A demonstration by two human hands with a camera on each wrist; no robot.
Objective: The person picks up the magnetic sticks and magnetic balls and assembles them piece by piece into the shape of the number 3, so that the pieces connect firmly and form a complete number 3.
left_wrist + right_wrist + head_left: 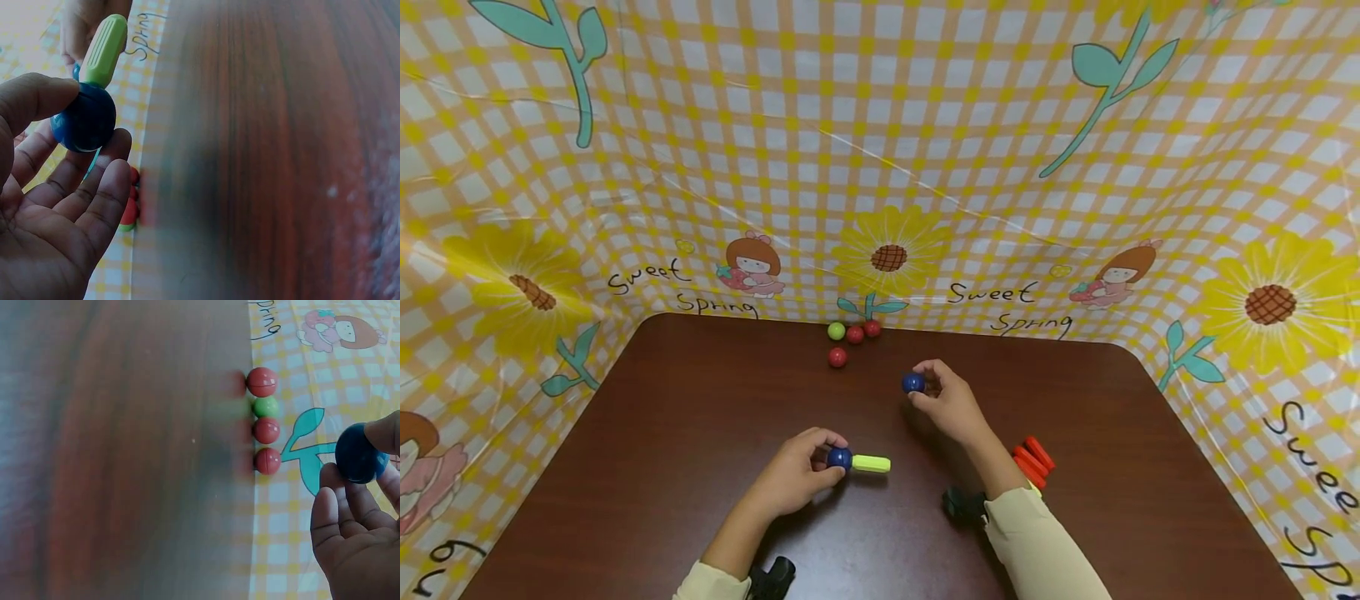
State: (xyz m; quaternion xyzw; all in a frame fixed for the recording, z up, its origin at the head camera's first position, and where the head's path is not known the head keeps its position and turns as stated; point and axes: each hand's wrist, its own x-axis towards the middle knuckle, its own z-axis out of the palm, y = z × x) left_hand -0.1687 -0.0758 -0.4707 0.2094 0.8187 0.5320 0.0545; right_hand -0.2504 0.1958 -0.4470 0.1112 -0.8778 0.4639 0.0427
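In the head view, my left hand point(793, 473) pinches a blue ball point(839, 458) between thumb and fingers. A yellow-green ridged rod point(871, 463) sticks out from this ball toward the right; the left wrist view shows the rod point(105, 51) joined to the blue ball point(84, 119). Farther back and to the right, my right hand point(953, 404) pinches a second blue ball point(913, 382). The right wrist view shows that ball point(361, 454) held by the thumb and fingers, with no rod visible on it. The two hands are apart.
Several balls lie at the back of the brown table point(715, 400): a green ball point(837, 331) and red balls point(837, 357). Red rods point(1034, 460) lie beside my right forearm, which partly hides a yellow-green piece. A checkered cloth point(880, 167) rises around the table's back and sides.
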